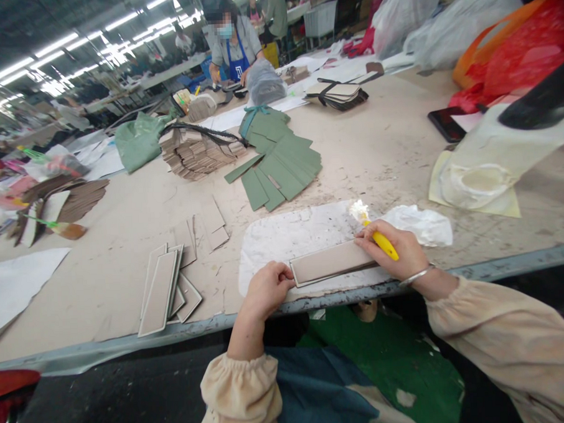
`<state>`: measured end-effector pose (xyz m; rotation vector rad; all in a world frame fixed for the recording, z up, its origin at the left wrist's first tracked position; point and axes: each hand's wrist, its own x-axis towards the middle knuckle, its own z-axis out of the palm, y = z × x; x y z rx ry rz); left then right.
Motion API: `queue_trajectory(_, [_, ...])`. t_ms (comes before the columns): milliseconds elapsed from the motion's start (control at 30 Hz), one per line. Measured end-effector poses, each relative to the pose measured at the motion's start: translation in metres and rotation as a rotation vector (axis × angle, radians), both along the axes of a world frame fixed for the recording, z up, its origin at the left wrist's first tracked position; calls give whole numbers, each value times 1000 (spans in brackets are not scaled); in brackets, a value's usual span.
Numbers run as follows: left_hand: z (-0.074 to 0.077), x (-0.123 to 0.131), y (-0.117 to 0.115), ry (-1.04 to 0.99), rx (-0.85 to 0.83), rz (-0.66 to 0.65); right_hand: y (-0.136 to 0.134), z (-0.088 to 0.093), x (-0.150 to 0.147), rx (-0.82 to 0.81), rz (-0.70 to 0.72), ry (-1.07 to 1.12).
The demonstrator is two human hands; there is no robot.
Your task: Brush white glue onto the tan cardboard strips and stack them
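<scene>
A long beige panel (331, 261) with a pale border and dark edge lies near the table's front edge, over a stained white sheet (264, 237). My left hand (267, 289) pinches its left end between closed fingers. Wrapped round a yellow-handled brush (385, 244) is my right hand (400, 251); the brush's bristles are thick with white paste and point away from me. Fingertips of that same hand rest on the panel's right end. To the left, several similar bordered panels (158, 292) are piled loosely, overlapping one another.
Green pieces (284, 168) fan out beyond the sheet, beside a tied brown stack (195, 153). A crumpled white cloth (420, 224) lies right of my right hand. Farther right stand a cut-open plastic container (490, 165) and a phone (446, 124). A masked person (237, 48) works across the table.
</scene>
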<state>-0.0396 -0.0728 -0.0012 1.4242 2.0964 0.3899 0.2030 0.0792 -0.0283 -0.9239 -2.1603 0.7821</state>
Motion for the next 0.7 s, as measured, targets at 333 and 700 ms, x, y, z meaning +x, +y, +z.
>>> queue_trajectory(333, [-7,2,2,104,-3,16,0,-1,-1,22,19,-9])
queue_trajectory(700, [-4,4,1,85,14,39,1,0,1,-15,4,42])
